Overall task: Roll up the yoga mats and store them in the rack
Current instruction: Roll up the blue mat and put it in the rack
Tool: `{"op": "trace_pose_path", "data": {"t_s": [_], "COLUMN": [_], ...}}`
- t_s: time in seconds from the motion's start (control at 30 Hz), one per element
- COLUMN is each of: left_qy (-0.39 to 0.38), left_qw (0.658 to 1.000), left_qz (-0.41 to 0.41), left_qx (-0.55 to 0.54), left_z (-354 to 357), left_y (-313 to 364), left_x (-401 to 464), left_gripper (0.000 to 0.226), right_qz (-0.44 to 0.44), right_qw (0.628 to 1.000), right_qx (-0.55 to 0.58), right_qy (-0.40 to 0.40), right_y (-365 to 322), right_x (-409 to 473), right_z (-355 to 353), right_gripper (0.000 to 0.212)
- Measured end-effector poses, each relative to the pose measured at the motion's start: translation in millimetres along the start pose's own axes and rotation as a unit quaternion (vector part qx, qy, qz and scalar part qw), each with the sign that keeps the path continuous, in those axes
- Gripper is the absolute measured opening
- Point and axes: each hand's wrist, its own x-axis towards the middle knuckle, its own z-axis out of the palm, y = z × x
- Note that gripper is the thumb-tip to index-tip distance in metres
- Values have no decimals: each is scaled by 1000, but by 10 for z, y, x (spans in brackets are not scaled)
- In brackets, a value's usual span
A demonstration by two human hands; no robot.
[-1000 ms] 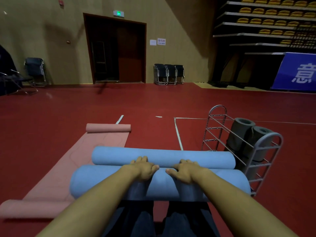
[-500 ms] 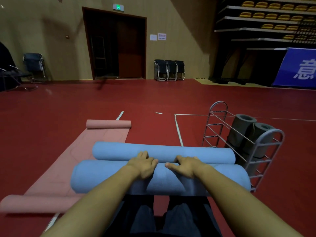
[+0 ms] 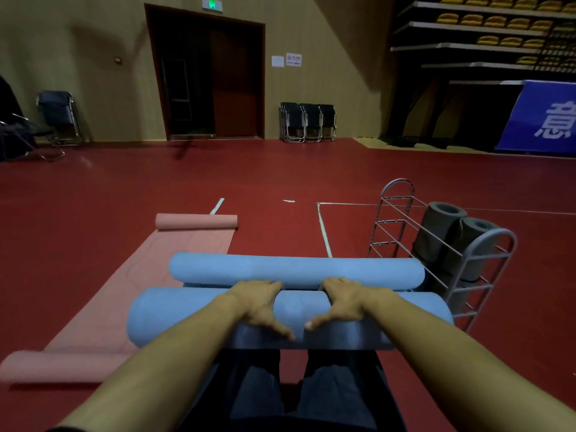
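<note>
A person kneels on a red gym floor (image 3: 93, 194), seen from their own head, with both bare arms reaching forward onto a blue yoga mat (image 3: 174, 313). The near end of this mat is already wound into a thick roll lying crosswise just in front of the knees; the far end is curled into a thinner blue roll (image 3: 296, 269) touching it from behind. The left hand (image 3: 258, 302) and right hand (image 3: 346, 302) lie side by side on top of the thick roll near its middle, fingers spread and mostly straight, fingertips tucked into the seam between the two rolls, thumbs pointing back toward the person. Neither grip closes around anything; both press flat. To the right of the blue mat stands a wire rack (image 3: 461, 269), with two dark grey rolled mats (image 3: 448, 232) leaning upright behind it. To the left of the blue mat a pink mat (image 3: 174, 254) lies mostly flat, curled at both ends. To roll well, it looks wise to push evenly with both palms, keep the roll's ends square, and wind tight so it fits the rack.
</note>
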Motion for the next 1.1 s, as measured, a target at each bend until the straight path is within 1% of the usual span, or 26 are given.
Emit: {"op": "trace_pose_path", "data": {"t_s": [0.03, 0.1, 0.2, 0.27, 0.4, 0.5, 0.63, 0.7, 0.77, 0.8, 0.9, 1.0, 1.03, 1.1], "left_qy": [-1, -3, -5, -7, -23, -51, -143, -209, -278, -300, -324, -368, -371, -348], "left_qw": [1000, 1000, 1000, 1000, 999, 996, 979, 958, 927, 916, 906, 887, 883, 887], "left_qz": [-1, -6, -11, -15, -21, -27, -36, -50, -62, -66, -76, -81, -85, -92], "left_qx": [-3, -14, -12, -11, -20, -70, -137, -189, -243, -258, -260, -268, -275, -288], "left_z": [-9, -39, -52, -91, -326, -549, -722, -713, -658, -620, -467, -315, -295, -315], "left_y": [6, 23, 29, 34, 79, 95, 169, 210, 236, 248, 264, 253, 243, 231], "left_x": [-2, -4, -33, -42, -72, -150, -278, -325, -360, -374, -370, -353, -365, -393], "left_gripper": [104, 101, 99, 100, 98, 93, 83, 75, 64, 63, 67, 74, 74, 68], "right_qz": [-10, -17, -40, -52, -35, -28, -9, -2, -1, 1, 20, 25, 26, 25], "right_qw": [1000, 998, 997, 995, 998, 999, 992, 986, 979, 975, 961, 963, 965, 970], "right_qx": [-28, -51, -57, -54, -15, 24, 74, 77, 89, 105, 146, 111, 101, 98], "right_qy": [-10, -16, 33, 59, 53, 11, -101, -149, -183, -198, -234, -245, -239, -222], "right_y": [-18, -59, -78, -65, -37, -54, -93, -103, -103, -92, -89, -144, -158, -164], "right_x": [-7, -26, -70, -96, -128, -174, -320, -372, -405, -414, -421, -424, -432, -445], "right_z": [-23, -54, -21, 2, -143, -348, -566, -564, -482, -423, -265, -196, -197, -217], "right_gripper": [105, 106, 102, 100, 102, 99, 96, 98, 94, 91, 90, 97, 100, 101]}}
